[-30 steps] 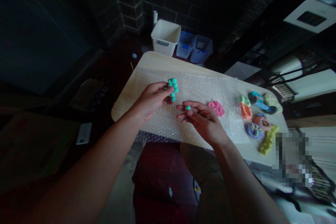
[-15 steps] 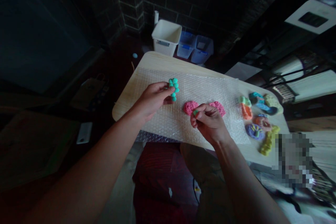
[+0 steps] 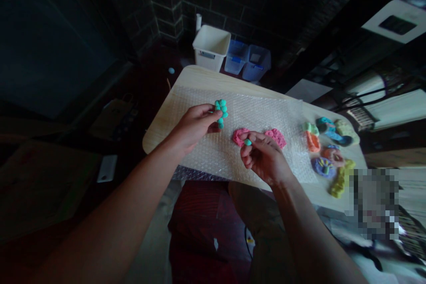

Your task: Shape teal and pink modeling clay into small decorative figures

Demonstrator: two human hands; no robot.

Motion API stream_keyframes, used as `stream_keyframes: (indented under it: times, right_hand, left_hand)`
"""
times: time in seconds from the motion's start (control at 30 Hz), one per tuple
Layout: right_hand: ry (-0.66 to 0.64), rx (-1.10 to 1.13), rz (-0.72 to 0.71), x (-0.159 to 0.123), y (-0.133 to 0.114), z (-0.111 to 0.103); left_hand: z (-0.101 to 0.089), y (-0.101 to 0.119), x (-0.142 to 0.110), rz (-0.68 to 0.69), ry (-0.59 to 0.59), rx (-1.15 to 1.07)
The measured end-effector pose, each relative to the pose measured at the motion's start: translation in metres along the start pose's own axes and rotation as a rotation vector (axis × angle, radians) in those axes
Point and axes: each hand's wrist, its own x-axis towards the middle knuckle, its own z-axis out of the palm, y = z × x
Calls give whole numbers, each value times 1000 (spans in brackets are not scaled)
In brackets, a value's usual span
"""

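My left hand (image 3: 195, 125) pinches a cluster of small teal clay balls (image 3: 220, 110) and holds it above the bubble wrap (image 3: 206, 151). My right hand (image 3: 262, 155) is curled, with one small teal clay ball (image 3: 248, 142) pinched at its fingertips. Just behind the right hand lie two pink clay pieces (image 3: 278, 136) on the bubble wrap, partly hidden by the fingers.
Several coloured clay shapes (image 3: 324, 151) lie at the right end of the light wooden table (image 3: 199, 77). A white basket (image 3: 211, 46) and blue bins (image 3: 248, 60) stand on the floor behind it. The room around is dark.
My right hand drew back toward the pink pieces and curled its fingers, then showed the teal ball at its fingertips again. My left hand with the cluster stayed almost still.
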Motion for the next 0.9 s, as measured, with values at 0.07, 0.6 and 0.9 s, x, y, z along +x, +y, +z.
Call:
stream_keyframes:
  times: [0.07,0.6,0.9]
  right_hand:
    - [16,-30,-1,0,1,-1]
    - [103,-68,20,5,5,-2]
    - [67,-76,-60,3,4,3]
  left_hand:
    - [0,0,0,0,4,4]
    - [0,0,0,-53,-13,8]
    - [4,1,-5,5,-134,33]
